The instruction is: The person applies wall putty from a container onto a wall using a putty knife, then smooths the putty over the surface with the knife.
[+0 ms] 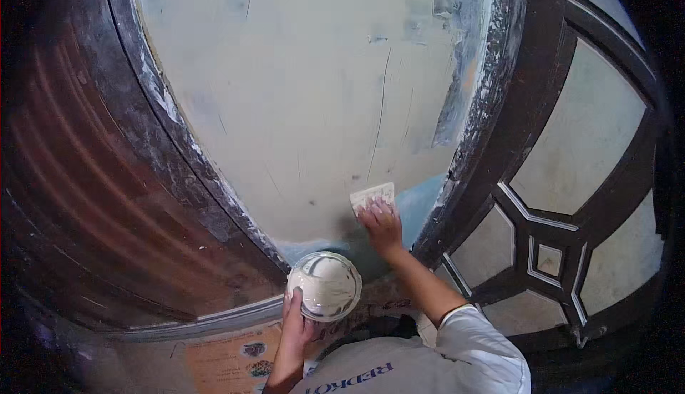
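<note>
My left hand (294,320) grips a round tub (359,285) by its near left edge. Cream-white putty (317,285) is smeared across the inside of the tub. In my right hand (380,223) is a pale, putty-coated scraper (373,191), its broad edge up against the wall panel (300,108). That panel is mostly coated cream-grey, with thin dark cracks or lines. Around its lower right corner a light blue patch (422,200) shows, and more blue runs along its bottom edge. The scraper is just left of the blue patch.
A dark, putty-spattered frame post (471,119) borders the panel on the right, another (178,119) on the left. Brown corrugated panelling (107,201) stands left. A dark door with pale panels (581,133) stands right. Printed cardboard (232,358) covers the floor below.
</note>
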Demonstrator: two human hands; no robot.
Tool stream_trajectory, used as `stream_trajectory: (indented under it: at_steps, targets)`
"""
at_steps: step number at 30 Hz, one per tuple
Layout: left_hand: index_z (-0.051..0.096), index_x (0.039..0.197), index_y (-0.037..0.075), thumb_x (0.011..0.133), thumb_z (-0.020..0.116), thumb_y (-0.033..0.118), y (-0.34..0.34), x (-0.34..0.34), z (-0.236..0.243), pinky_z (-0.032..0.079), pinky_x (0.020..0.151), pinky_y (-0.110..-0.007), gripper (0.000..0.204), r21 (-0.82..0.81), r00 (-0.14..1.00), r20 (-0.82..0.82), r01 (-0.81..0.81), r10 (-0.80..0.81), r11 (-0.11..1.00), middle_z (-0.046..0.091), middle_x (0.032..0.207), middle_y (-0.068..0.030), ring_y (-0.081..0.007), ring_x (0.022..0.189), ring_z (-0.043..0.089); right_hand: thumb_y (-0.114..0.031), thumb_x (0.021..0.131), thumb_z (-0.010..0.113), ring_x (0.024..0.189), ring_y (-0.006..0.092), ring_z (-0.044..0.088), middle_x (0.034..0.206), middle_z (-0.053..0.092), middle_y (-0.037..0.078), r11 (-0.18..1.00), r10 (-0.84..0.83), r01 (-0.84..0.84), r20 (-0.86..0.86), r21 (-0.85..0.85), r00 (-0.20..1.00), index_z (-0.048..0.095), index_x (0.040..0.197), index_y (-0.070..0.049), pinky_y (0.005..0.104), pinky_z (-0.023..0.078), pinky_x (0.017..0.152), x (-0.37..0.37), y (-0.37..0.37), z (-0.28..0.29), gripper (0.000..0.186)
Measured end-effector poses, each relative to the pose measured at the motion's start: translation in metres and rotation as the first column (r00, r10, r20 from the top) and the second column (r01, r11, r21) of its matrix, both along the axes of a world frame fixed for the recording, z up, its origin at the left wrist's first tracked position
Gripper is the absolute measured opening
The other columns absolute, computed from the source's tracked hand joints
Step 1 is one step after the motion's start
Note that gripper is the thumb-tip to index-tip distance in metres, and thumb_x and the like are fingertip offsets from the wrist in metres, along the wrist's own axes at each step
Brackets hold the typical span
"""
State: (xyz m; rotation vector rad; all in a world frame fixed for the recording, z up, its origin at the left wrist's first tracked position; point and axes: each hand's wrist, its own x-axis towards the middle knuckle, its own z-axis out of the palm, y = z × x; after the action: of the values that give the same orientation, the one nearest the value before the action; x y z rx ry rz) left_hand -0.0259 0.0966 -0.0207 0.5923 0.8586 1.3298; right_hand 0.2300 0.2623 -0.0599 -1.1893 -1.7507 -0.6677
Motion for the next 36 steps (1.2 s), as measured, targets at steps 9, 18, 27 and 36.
stream_trajectory:
  at_steps: [9,18,27,36]
  targets:
    - [0.038,0.138,0.007,0.098,0.051,0.035,-0.004,0.000,0.010,0.048,0.097,-0.041,0.051,-0.070,1.000,0.027,-0.013,0.015,0.997,0.053,0.131,-0.0132,-0.0266,0.116,0.056,0.002,0.078,0.054,0.122,0.0331,0.052,0.130,0.056,0.016,0.976,0.042,-0.084,-0.204,-0.202,0.978,0.062,0.117,-0.006,0.0459,0.041,0.099,0.060,-0.035,0.049,0.041]
    - [0.032,0.142,0.010,0.100,0.045,0.028,-0.007,-0.003,0.009,0.045,0.100,-0.042,0.047,-0.075,0.990,0.121,0.082,-0.072,0.994,0.048,0.135,-0.0138,-0.0270,0.120,0.052,0.002,0.075,0.053,0.126,0.0337,0.046,0.133,0.055,0.011,0.959,0.060,-0.013,-0.155,0.284,0.986,0.057,0.127,-0.012,0.0488,0.032,0.107,0.050,0.032,0.272,0.054]
    - [0.037,0.139,0.007,0.101,0.045,0.028,-0.007,-0.012,0.007,0.048,0.096,-0.037,0.044,-0.138,0.997,0.073,-0.011,0.022,0.990,0.052,0.132,-0.0117,-0.0230,0.117,0.056,-0.019,0.080,0.067,0.118,0.0268,0.051,0.123,0.057,0.004,0.984,0.000,-0.012,-0.072,-0.176,0.997,0.060,0.117,-0.021,0.0475,0.040,0.096,-0.028,-0.021,-0.025,0.038]
    - [0.039,0.138,0.007,0.099,0.047,0.035,-0.006,-0.017,-0.009,0.046,0.097,-0.038,0.048,-0.069,0.999,0.032,0.026,-0.024,0.997,0.052,0.133,-0.0115,-0.0239,0.118,0.055,0.003,0.081,0.051,0.114,0.0408,0.052,0.123,0.059,0.020,0.991,-0.015,-0.035,-0.367,-0.131,0.930,0.059,0.119,-0.003,0.0457,0.040,0.100,0.061,-0.020,0.071,0.039]
